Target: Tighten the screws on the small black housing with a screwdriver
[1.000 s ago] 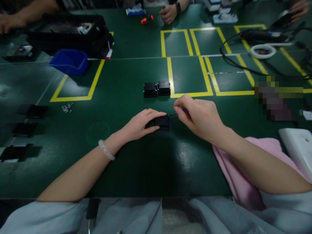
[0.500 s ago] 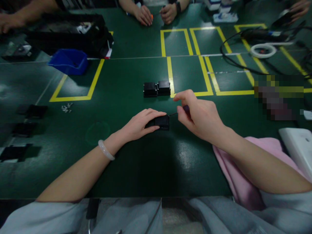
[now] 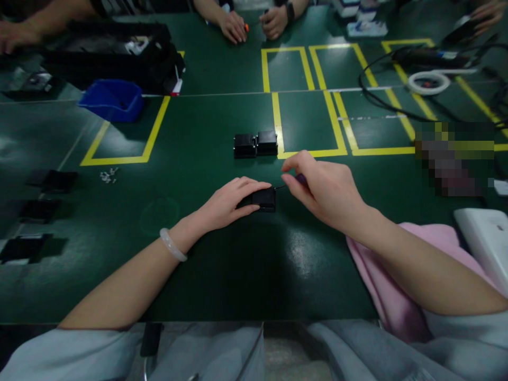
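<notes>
Flat on the green table lies a small black box-shaped part (image 3: 264, 199). My left hand (image 3: 230, 203) grips it from the left, thumb along the near side and fingers along the far side. In my right hand (image 3: 323, 188) is a screwdriver (image 3: 301, 179) with a dark handle, mostly hidden by the fingers. Its thin shaft points left and its tip meets the part's right end near the far corner. Just beyond stand two joined black blocks (image 3: 255, 144) with small bright screws or pins at their ends.
Loose screws (image 3: 108, 175) lie at the left, near several black parts (image 3: 39, 210) and a blue bin (image 3: 111, 100). A pink cloth (image 3: 397, 259) and a white device (image 3: 484, 238) are at the right. Co-workers' hands (image 3: 254, 25) and black cables (image 3: 369, 90) are farther back.
The fingers of my right hand have shifted slightly around the screwdriver, thumb and forefinger moving a little left. My left hand and the black part stay in place.
</notes>
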Demonstrator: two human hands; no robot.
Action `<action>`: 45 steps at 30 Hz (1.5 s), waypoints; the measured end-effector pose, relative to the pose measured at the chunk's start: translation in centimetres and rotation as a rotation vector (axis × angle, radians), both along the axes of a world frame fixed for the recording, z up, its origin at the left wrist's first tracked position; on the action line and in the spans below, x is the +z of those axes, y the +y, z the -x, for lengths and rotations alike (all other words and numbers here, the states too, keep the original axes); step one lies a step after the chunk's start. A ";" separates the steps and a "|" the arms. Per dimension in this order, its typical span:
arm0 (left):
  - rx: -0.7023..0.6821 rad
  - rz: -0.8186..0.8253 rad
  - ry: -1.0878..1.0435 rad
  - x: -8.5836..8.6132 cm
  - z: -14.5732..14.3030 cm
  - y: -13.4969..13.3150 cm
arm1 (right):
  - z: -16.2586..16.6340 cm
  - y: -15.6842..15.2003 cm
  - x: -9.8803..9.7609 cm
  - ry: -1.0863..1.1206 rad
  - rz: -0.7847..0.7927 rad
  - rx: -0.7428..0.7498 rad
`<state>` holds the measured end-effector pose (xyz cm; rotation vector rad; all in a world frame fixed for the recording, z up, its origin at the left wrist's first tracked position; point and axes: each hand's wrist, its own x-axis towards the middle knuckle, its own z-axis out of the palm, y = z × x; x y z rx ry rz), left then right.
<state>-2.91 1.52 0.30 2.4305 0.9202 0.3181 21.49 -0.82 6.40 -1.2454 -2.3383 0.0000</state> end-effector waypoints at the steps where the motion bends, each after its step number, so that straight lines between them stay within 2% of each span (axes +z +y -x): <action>1: 0.000 -0.001 0.001 0.0 0.0 0.0 | 0.0 0.0 0.0 0.005 -0.008 0.004; 14: -0.005 -0.015 0.000 0.0 -0.1 0.0 | -0.1 0.2 -0.4 0.011 -0.092 0.062; 29: -0.007 -0.024 0.005 0.1 -0.1 0.0 | -0.1 0.2 -0.4 -0.026 -0.068 0.021; 45: -0.004 -0.024 -0.007 0.1 -0.1 0.0 | -0.1 0.1 -0.3 0.035 -0.067 0.036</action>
